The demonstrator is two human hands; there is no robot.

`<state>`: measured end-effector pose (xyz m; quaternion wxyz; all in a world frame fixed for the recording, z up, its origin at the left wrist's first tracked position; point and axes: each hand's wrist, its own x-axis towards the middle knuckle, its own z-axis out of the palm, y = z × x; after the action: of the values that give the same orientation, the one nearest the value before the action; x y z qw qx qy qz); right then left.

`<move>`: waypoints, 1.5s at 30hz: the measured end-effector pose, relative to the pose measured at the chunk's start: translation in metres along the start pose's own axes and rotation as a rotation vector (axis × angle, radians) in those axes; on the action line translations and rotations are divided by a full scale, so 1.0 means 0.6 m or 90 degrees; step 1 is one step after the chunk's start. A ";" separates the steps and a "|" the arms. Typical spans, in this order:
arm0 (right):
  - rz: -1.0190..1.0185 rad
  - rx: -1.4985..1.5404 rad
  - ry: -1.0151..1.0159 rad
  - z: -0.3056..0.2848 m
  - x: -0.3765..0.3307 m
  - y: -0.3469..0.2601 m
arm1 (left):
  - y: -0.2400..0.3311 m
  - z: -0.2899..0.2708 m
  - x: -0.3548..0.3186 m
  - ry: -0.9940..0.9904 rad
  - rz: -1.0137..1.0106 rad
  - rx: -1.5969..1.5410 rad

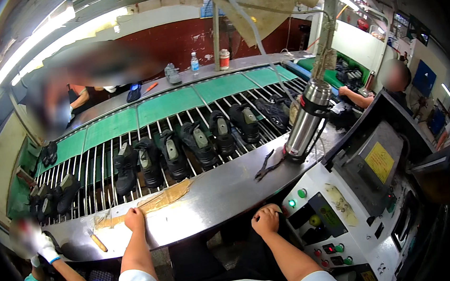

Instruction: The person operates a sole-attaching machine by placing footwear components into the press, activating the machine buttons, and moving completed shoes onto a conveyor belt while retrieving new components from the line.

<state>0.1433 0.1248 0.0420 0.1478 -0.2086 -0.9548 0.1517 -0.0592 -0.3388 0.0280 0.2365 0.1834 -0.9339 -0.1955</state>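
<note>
My left hand (134, 220) is closed in a fist on the metal ledge (208, 200), at the edge of a strip of brown tape (161, 198). Whatever it may hold is hidden. Past it, black shoes (173, 154) stand in a row on the roller conveyor (100, 166), tilted up with grey pieces in their openings. My right hand (266, 220) rests with curled fingers beside the white control panel (305, 224), by a rounded tan edge; its palm is out of sight. Neither hand touches a shoe.
A steel thermos (308, 118) stands right on the ledge, beside a dark strap (266, 166). A yellow-handled tool (98, 240) lies left. Green sheets (169, 105) cover the conveyor's far side. A gloved co-worker's hand (47, 248) is at lower left; other people stand far left and right.
</note>
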 end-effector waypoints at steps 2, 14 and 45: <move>0.018 0.005 -0.010 -0.011 -0.003 0.004 | 0.010 -0.006 0.002 -0.019 0.011 0.027; 0.016 -0.011 0.007 0.004 -0.007 0.001 | -0.003 0.007 0.003 -0.020 0.028 0.030; -0.001 0.076 0.031 -0.017 -0.034 0.011 | -0.029 0.016 0.017 -0.172 0.102 0.225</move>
<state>0.1672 0.1240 0.0446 0.1834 -0.2024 -0.9403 0.2030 -0.0683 -0.3555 0.0163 0.0885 0.1193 -0.9884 -0.0321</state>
